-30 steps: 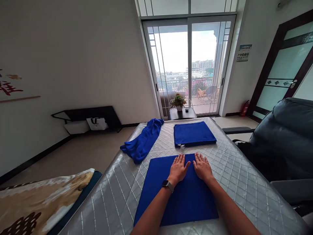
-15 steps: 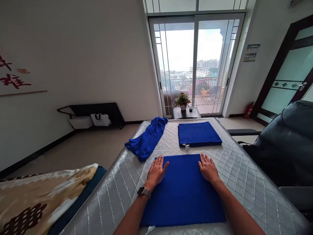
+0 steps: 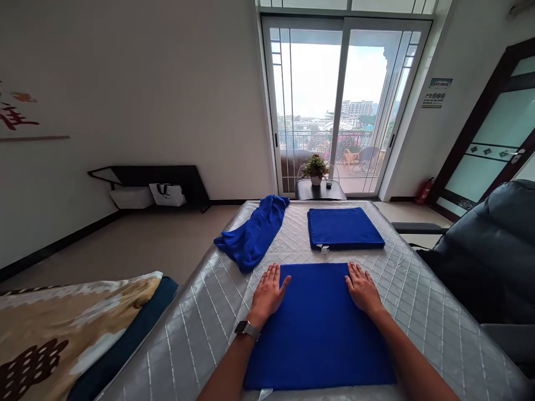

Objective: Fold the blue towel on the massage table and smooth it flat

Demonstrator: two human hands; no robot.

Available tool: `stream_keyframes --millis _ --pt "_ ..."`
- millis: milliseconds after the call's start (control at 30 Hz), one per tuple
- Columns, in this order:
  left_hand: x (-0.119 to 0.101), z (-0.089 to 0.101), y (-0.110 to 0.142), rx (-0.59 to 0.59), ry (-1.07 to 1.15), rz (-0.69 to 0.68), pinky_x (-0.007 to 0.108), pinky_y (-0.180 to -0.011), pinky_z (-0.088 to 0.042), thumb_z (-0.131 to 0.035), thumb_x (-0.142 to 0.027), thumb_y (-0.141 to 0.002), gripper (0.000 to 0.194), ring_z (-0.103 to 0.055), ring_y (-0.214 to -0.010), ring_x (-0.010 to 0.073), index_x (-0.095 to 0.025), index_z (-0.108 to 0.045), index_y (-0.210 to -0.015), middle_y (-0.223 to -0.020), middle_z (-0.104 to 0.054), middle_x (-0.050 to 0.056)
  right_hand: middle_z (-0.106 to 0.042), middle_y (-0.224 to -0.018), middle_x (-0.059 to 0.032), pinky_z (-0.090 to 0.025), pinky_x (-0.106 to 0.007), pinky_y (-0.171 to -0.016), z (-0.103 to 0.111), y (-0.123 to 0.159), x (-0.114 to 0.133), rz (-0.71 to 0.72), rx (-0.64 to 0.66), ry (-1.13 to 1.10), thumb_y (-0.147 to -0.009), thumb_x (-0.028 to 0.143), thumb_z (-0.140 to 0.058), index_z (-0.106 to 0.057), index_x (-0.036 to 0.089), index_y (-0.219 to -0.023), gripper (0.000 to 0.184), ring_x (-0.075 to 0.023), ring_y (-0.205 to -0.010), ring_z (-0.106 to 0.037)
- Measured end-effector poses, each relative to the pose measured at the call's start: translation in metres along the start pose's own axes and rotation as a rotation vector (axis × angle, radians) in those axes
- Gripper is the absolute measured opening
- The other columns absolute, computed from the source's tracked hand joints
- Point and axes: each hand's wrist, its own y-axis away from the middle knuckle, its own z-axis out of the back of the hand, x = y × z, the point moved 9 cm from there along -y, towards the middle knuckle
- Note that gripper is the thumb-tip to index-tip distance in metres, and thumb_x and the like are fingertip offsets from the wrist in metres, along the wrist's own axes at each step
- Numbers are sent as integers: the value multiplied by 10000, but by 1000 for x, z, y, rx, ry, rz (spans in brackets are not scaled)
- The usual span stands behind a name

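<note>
A flat blue cloth [image 3: 320,328] lies spread as a rectangle before me, a white tag poking out at its near left edge. My left hand [image 3: 268,291] rests flat on its far left corner, fingers extended and thumb apart. On the far right corner lies my right hand [image 3: 364,288], also flat with nothing gripped. Beyond them sits a folded stack of blue cloths [image 3: 346,227] with a small white tag. To its left is a crumpled blue cloth [image 3: 256,234].
Everything lies on a silver quilted mattress [image 3: 434,317]. A patterned blanket [image 3: 92,317] is at the lower left. A black chair [image 3: 489,245] stands close on the right. Past the far edge, a small table [image 3: 315,191] holds a potted plant [image 3: 316,169] before glass doors.
The view has shifted slightly. Both hands stay flat on the far corners of the cloth, with no clear movement over it.
</note>
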Motion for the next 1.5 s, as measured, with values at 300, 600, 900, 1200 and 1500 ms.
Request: stream_keyframes --millis 300,600,900,1200,1500 --pt "4 -3 0 -55 -16 6 482 -1253 -292 -171 -647 -1030 819 -306 -1542 289 -66 -362 -1575 -1648 -348 184 -187 -1703 -24 -89 -417 -1276 2 0 0 -2 -4 -14 -1050 386 -200 -229 133 -1636 639 -189 -1576 -161" --pt "6 -6 -2 -55 -39 -1 456 -1257 -287 -173 -682 -1016 867 -309 -1541 283 -39 -375 -1562 -1645 -343 190 -192 -1703 -28 -103 -425 -1275 6 2 2 -7 -1 -38 -1048 392 -197 -239 128 -1634 644 -197 -1576 -163" --pt "3 -6 -3 16 -98 24 436 -1266 -250 -134 -680 -1015 884 -268 -1556 274 -28 -324 -1581 -1668 -288 180 -199 -1701 -36 -92 -430 -1273 5 0 3 -4 -15 -48 -1043 389 -210 -234 115 -1633 650 -205 -1575 -171" --pt "-32 16 -32 75 -206 114 460 -1253 -260 -178 -708 -995 958 -306 -1534 350 62 -392 -1523 -1618 -348 280 -207 -1700 -50 -85 -425 -1271 7 -1 2 -1 -19 -97 -1044 401 -214 -241 125 -1634 652 -215 -1573 -178" --pt "-250 -19 -12 -19 151 -434 462 -1226 -357 -192 -576 -1061 714 -378 -1510 258 -105 -420 -1548 -1589 -463 173 -165 -1712 -42 -84 -426 -1273 0 0 0 44 7 -24 -1030 299 -242 -227 137 -1639 630 -224 -1582 -135"
